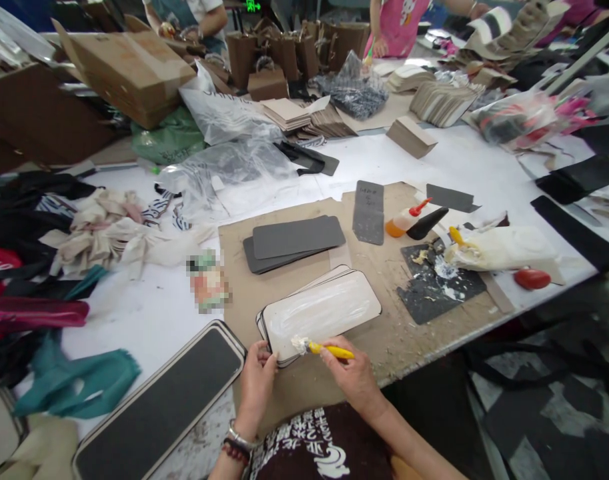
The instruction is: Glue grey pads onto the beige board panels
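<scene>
A yellow-handled brush point(338, 351) is held in my right hand point(351, 373), its white, glue-coated tip on the lower left part of a pale rounded panel point(329, 305). Wet white streaks show on that panel, which tops a small stack. My left hand point(258, 367) pinches the stack's lower left corner, thumb on top. Dark grey rounded panels point(299, 237) lie just behind the stack on brown cardboard point(244, 293). To the left, a long dark panel with a pale border point(164, 407) lies at a slant.
Right of the stack are a glue-smeared black board point(419, 300), a white glue bag point(514, 247), an orange bottle point(401, 222) and a red oval object point(532, 279). Fabric scraps point(104, 230) lie left. Cartons point(134, 73) and two people stand at the back.
</scene>
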Motion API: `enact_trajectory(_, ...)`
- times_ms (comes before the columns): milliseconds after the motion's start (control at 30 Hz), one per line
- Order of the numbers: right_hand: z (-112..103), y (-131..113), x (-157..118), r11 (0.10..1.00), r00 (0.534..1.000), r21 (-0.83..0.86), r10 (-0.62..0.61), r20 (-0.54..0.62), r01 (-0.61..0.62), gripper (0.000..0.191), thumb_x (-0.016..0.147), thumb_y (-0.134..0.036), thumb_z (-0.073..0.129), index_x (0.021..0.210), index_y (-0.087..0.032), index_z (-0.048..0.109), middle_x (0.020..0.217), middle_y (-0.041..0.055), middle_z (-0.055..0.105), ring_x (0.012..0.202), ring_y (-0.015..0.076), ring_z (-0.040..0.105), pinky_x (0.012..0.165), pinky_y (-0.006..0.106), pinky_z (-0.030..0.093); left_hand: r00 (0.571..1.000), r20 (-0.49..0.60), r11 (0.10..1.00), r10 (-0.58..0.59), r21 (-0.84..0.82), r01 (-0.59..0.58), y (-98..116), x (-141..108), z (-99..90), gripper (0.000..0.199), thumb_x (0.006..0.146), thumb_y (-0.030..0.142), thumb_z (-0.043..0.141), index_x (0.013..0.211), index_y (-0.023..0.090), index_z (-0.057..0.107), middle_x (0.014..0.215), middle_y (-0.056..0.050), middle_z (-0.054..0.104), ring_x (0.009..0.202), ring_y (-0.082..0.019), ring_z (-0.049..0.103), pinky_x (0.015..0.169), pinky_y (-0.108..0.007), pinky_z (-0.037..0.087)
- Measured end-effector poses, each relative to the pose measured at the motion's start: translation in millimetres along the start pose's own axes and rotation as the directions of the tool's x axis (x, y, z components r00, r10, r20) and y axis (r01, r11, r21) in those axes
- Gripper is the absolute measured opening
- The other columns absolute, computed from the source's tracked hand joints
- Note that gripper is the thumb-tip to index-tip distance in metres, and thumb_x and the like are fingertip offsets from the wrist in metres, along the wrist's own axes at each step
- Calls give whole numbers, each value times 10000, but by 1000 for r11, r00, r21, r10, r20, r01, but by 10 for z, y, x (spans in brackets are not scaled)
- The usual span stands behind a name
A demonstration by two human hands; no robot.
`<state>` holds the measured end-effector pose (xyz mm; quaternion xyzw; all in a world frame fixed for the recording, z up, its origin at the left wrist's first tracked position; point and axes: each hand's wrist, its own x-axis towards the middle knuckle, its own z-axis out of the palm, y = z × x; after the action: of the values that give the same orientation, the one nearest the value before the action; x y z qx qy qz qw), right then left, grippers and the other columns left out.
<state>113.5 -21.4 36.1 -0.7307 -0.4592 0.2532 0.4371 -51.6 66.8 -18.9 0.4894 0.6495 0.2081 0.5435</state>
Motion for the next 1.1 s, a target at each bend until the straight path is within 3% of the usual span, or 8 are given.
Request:
enact_trajectory(200,-402,188,93,981,984,-194,-14,-178,-21,200,848,-338,491,853,-182,616,808,60,659,715,165,626,684,263,519,1000,10,1000,9,-30,-9,-46,-22,5,423,578,489,583,840,169,495,577,31,518,506,-169,534,486,-300,427)
enact_trajectory(433,176,-105,302,995,998,87,53,-26,-50,190,852,-328,483,820,-188,606,741,22,638,652,128,613,595,196,501,999,31,1000,14,-26,-13,-116,1,7,387,596,489,587,805,177,495,566,39,506,483,-153,516,447,-280,409)
enact_trajectory(500,197,-62,373,996,999,82,36,-25,-34,206,849,-341,481,816,-183,609,751,26,640,662,129,610,598,197,497,999,32,998,-13,-61,15,-108,5,14,405,579,500,596,801,179,485,560,38,513,480,-159,528,438,-282,417)
enact_trajectory(567,25,85,429,999,995,-3,33,-97,-33,228,846,-362,479,826,-176,610,769,36,644,667,138,609,609,214,494,999,30,996,-25,-88,27,-105,7,20,401,573,493,602,794,181,479,559,36,522,476,-162,538,435,-285,427)
enact_trajectory(700,-610,459,490,955,930,-252,55,-364,-155,273,820,-429,502,844,-175,600,775,48,648,662,162,614,640,260,489,999,40,993,-35,-114,40,-120,12,24,375,582,465,608,788,180,478,559,28,543,468,-164,551,436,-293,444)
enact_trajectory(800,-922,575,475,909,921,-378,14,-390,-174,272,834,-431,483,845,-184,595,776,44,647,680,165,617,665,264,485,998,33,988,-58,-139,62,-137,23,25,389,570,471,619,783,179,476,565,31,545,463,-161,554,447,-300,455)
enact_trajectory(967,-899,526,331,840,953,-543,-170,-249,8,215,880,-343,444,913,-184,584,849,62,649,790,181,621,744,292,489,998,23,986,-61,-154,64,-155,37,29,392,560,479,624,762,182,468,548,38,538,441,-160,549,455,-306,456)
enact_trajectory(1100,-859,513,256,799,958,-597,-222,-180,73,200,895,-293,427,977,-182,571,887,80,642,839,196,618,774,330,500,998,27,987,-61,-144,64,-130,25,15,409,560,498,622,772,181,475,549,35,544,435,-166,555,462,-313,463)
